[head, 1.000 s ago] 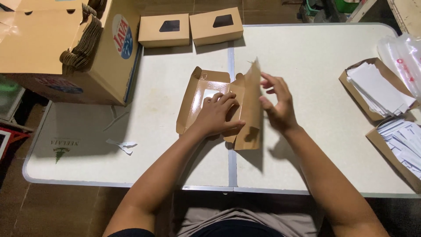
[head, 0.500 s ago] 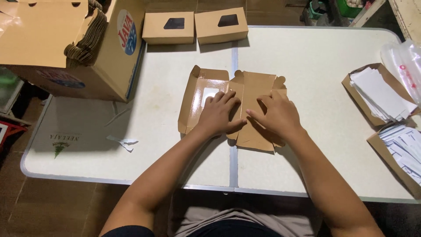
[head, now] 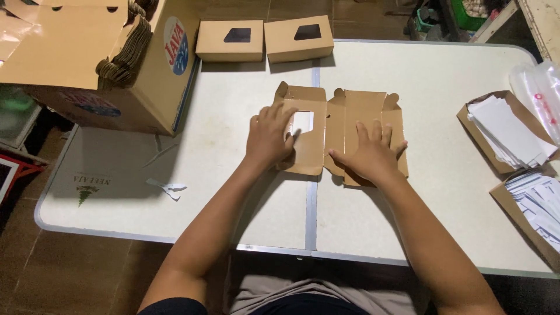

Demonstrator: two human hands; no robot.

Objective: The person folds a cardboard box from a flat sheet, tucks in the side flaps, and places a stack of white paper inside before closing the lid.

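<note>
A flat brown cardboard box blank with a small window cut-out lies unfolded in the middle of the white folding table. My left hand presses flat on its left panel, fingers spread beside the window. My right hand presses flat on its right panel, fingers apart. Neither hand grips anything.
Two folded brown window boxes stand at the table's far edge. A large open carton holding stacked blanks sits at the far left. Trays of white paper slips and a clear plastic bag are at the right. Paper scraps lie near left.
The blank was held up partly folded a second ago; both hands have since spread it open and pressed it flat on the table.
</note>
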